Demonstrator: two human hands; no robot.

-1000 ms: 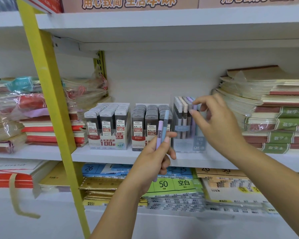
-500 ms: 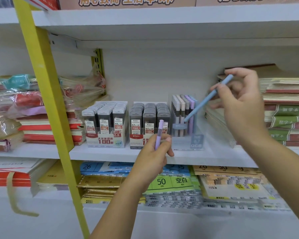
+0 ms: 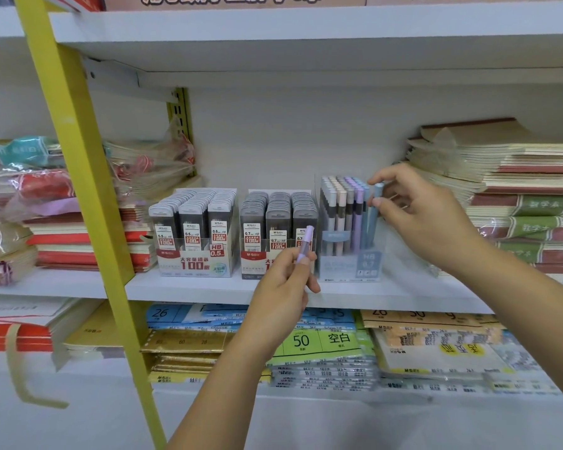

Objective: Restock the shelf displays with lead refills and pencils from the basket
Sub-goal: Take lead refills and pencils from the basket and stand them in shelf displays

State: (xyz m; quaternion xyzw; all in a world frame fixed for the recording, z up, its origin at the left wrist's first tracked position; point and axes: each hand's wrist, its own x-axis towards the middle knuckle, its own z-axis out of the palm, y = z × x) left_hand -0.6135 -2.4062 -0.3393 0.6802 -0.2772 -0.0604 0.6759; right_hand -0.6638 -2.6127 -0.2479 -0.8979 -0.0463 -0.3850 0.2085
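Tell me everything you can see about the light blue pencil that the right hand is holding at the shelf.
The light blue pencil is a slim, smooth stick that looks like plastic, pale blue along its whole visible length. It stands almost upright, its top tipped slightly right, at the right end of the front row in the clear display box. Its lower end is down inside the box. The right hand pinches its top end between thumb and forefinger.

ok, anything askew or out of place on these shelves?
Nothing spilled or damaged. The lead refill boxes sit square. Odd bits: a tan strap hangs loose off the lower-left stack, and the top notebooks on the right stack sit tilted. The blue pencil at the pencil display's right end leans slightly.
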